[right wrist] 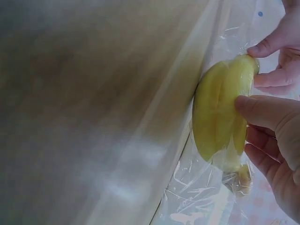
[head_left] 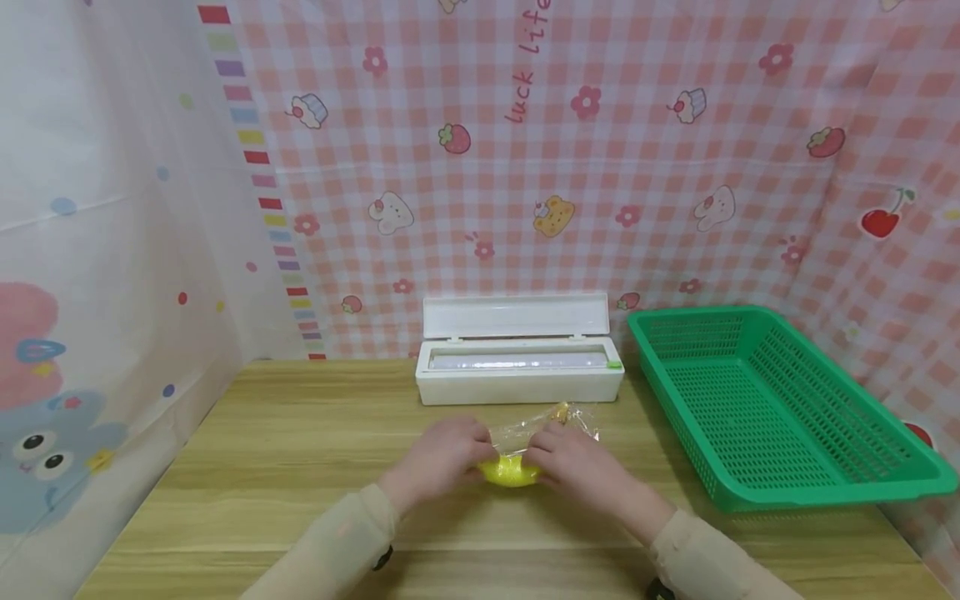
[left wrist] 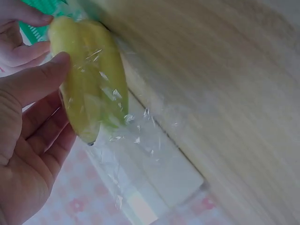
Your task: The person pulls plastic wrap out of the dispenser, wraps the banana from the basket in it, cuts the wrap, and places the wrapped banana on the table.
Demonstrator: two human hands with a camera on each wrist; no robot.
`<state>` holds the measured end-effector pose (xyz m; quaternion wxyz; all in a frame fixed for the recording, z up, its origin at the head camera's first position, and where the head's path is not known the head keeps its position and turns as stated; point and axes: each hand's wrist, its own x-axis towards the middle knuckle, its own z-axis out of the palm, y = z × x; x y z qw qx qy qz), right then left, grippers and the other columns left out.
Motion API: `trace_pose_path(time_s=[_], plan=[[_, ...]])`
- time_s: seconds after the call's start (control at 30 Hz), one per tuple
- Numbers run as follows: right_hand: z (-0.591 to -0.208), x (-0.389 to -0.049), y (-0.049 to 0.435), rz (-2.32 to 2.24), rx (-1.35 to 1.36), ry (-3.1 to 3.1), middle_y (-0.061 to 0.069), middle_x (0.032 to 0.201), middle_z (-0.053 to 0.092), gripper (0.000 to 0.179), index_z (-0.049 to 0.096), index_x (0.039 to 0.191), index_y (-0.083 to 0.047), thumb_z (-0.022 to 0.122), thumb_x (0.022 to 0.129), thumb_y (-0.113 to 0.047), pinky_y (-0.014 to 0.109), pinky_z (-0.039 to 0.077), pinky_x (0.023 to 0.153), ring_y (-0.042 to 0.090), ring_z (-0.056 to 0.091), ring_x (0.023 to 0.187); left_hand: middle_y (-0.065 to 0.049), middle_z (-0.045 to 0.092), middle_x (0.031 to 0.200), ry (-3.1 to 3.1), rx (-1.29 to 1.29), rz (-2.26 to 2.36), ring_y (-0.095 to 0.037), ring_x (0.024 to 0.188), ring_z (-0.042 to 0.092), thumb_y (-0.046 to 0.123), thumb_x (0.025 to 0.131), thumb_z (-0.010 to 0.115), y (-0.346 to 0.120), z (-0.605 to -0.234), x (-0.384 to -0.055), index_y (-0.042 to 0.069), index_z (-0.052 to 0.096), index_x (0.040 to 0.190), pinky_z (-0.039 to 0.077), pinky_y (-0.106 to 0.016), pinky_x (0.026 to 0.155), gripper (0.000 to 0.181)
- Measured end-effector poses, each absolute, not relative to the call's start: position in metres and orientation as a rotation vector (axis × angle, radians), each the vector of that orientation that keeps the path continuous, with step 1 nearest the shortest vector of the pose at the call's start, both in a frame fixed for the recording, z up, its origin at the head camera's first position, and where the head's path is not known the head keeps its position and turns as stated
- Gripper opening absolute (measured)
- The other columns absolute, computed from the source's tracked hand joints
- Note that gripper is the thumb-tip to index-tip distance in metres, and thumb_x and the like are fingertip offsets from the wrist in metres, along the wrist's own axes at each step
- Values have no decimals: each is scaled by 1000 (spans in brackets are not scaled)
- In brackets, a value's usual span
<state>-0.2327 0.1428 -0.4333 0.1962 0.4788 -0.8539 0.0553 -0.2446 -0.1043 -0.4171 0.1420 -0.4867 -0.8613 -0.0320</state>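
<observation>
A small bunch of yellow bananas (head_left: 510, 472) is held just above the table's middle, clear film (left wrist: 136, 154) around it. My left hand (head_left: 447, 457) pinches its left end, thumb on the near side and fingers behind. Toward the other end, my right hand (head_left: 576, 463) grips in the same way, its thumb (right wrist: 258, 108) pressing through the film. Brownish stem ends (right wrist: 241, 180) show past the right hand. Loose, crinkled film hangs off both ends of the bunch in the wrist views.
Behind the hands stands a white cling film box (head_left: 517, 390) with its lid (head_left: 517, 317) raised and a roll inside. A green plastic basket (head_left: 780, 492) is at the right. The wooden table (head_left: 300, 467) meets patterned cloth (head_left: 480, 183) at the back.
</observation>
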Motion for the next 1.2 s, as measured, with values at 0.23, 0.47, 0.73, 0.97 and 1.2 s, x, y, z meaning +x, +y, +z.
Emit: trace_pose_path(time_s=[0.23,0.47,0.73,0.97,1.2], plan=[[-436,-229,143,15,1357,-2305,-4,94,61,26,65,92,-17,76,73,-2,26,52,75,13,55,88,7,66,85,-2492,-1506,-119,-10,77,57,7,71,82,-103,-411,-234,17,73,87,48,-19,69,20],[-439,-229,145,-8,1344,-2315,-5,88,58,26,63,89,-17,77,72,-3,25,51,72,13,54,82,6,70,95,-2577,-1559,-276,-5,87,62,18,84,78,-101,-399,-227,14,76,101,51,-16,79,17],[-443,-229,148,-8,1335,-2302,-5,86,57,24,63,87,-18,79,72,-6,25,50,69,13,53,80,0,72,101,-2492,-1543,-493,-11,94,66,20,89,75,-106,-386,-225,7,75,104,53,-20,85,19],[-444,-231,147,22,1338,-2317,-5,85,58,18,62,83,-18,77,77,-9,25,50,69,13,52,79,-1,72,105,-2514,-1401,-563,-14,96,67,18,90,75,-116,-384,-230,8,74,106,55,-27,86,19],[-442,-236,142,46,1281,-2430,-2,92,64,12,67,88,-15,77,81,-13,30,55,80,16,58,89,-1,71,106,-2581,-1322,-562,-15,98,67,20,89,75,-121,-390,-234,10,74,106,55,-30,88,20]])
